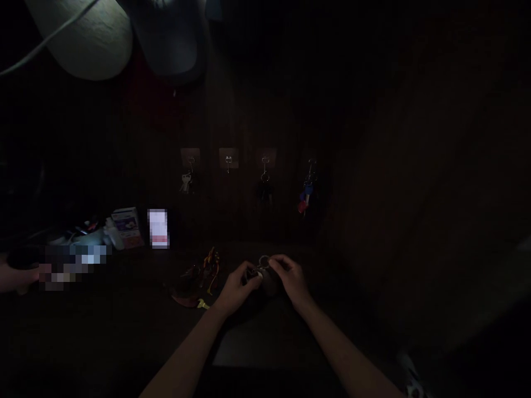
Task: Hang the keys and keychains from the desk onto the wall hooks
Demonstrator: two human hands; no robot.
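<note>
In the dim middle of the head view, my left hand (238,287) is closed, its thumb and fingers on the lower part of a bunch of keys. My right hand (289,276) pinches the metal key ring (260,259) above it. A dark, rounded piece like a key fob (269,282) hangs between the two hands. Shadow hides most of what is under my left fingers. To the left of my left hand lies a tangle of orange and yellow cord (211,265), beside a small yellow wrench-shaped piece (203,303).
Hooks on the dark wall hold silver keys (186,181), dark keys (264,190) and keys with blue and red covers (307,190); one hook (228,161) is bare. A box (128,226) and lit screen (158,228) stand left. Another person's hand (19,276) enters there. Caps (93,44) hang above.
</note>
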